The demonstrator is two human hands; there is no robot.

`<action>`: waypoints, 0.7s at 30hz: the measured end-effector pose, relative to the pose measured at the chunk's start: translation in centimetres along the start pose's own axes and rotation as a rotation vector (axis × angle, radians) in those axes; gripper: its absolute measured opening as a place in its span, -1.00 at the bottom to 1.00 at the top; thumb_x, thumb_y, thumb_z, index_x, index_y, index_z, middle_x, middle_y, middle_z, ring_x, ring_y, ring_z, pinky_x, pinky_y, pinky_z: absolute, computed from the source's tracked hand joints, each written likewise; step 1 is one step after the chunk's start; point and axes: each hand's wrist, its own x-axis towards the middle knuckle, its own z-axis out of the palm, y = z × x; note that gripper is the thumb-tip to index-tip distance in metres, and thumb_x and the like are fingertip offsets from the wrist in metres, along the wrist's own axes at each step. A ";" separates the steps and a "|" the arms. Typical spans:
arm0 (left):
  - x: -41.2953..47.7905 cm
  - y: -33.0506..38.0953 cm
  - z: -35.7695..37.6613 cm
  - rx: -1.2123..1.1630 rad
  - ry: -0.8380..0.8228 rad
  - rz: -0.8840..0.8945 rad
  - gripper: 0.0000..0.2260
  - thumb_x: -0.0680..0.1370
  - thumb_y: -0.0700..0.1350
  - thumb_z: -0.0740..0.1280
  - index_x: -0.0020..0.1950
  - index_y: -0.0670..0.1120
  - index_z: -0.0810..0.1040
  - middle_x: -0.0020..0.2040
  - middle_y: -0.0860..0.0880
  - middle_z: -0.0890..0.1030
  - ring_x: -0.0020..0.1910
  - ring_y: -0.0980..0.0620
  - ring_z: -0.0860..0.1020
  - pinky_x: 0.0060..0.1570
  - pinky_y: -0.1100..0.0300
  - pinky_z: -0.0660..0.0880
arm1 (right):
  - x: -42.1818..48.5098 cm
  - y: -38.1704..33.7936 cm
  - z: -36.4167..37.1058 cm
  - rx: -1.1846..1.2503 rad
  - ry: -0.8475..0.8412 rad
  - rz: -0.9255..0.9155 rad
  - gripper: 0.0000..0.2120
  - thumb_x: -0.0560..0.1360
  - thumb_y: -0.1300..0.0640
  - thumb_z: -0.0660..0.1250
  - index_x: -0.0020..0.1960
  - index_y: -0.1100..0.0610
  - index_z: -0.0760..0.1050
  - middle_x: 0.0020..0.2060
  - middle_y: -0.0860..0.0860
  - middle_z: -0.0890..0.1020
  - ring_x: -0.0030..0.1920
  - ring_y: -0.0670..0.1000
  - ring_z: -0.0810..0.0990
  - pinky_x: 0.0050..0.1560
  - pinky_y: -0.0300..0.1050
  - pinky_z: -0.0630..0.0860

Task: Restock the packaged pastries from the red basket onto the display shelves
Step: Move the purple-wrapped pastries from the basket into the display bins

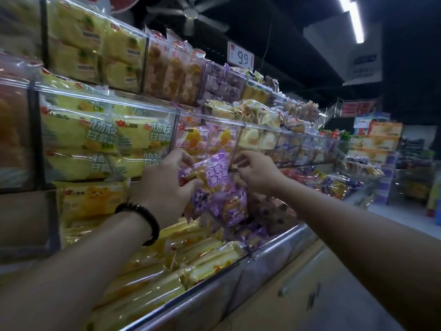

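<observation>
A purple packet [216,177] is being gripped in the curled left hand [164,185]; what is being held by the bent fingers of the right hand [256,174] cannot be told. The packet is best being slotted in gently, label outward

A supermarket aisle; tiered display shelves [274,244] hold rows of packaged pastries [78,132] behind clear fronts; a price sign [241,59] reads 9.9; stacked cartons [383,136] stand further down; strip lights [356,21] run overhead.
</observation>
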 end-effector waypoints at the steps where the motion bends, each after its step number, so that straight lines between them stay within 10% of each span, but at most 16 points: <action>1: 0.0 0.0 -0.1 0.013 0.005 -0.011 -0.71 0.49 0.09 0.56 0.08 0.17 0.50 0.00 0.08 0.63 -0.15 0.04 0.64 -0.25 0.03 0.66 | -0.7 -1.2 -1.4 0.106 0.058 -0.062 -0.77 0.61 0.28 0.26 0.19 0.10 0.59 0.07 0.00 0.67 0.09 0.07 0.67 0.16 0.07 0.64; 6: -0.3 0.9 -0.5 -0.041 -0.012 0.036 -0.72 0.46 0.07 0.59 0.08 0.18 0.58 -0.05 0.12 0.66 -0.11 0.09 0.64 -0.22 0.18 0.59 | -4.3 -6.3 -5.1 -0.288 -0.114 -0.505 -0.44 0.56 -0.13 0.45 0.50 -0.03 0.43 0.35 -0.01 0.58 0.28 -0.02 0.55 0.29 -0.04 0.49; 9: -0.8 1.8 -0.7 -0.128 -0.026 0.106 -0.69 0.47 -0.02 0.60 0.16 0.10 0.63 -0.07 0.19 0.64 -0.12 0.28 0.61 -0.25 0.52 0.41 | -4.5 -7.7 -4.9 -0.567 -0.165 -0.610 -0.68 0.55 -0.12 0.42 0.28 -0.09 0.56 0.06 -0.06 0.66 0.08 0.06 0.63 0.10 0.15 0.63; 21: -0.6 1.7 -1.2 -0.085 -0.092 0.097 -0.93 0.55 -0.08 0.50 -0.03 0.07 0.65 -0.04 0.17 0.62 -0.19 0.24 0.62 -0.24 0.36 0.51 | -2.9 -3.3 -3.0 -0.725 -0.264 -0.278 -0.55 0.47 -0.21 0.51 0.34 -0.24 0.58 0.38 0.08 0.41 0.43 0.22 0.28 0.44 0.27 0.32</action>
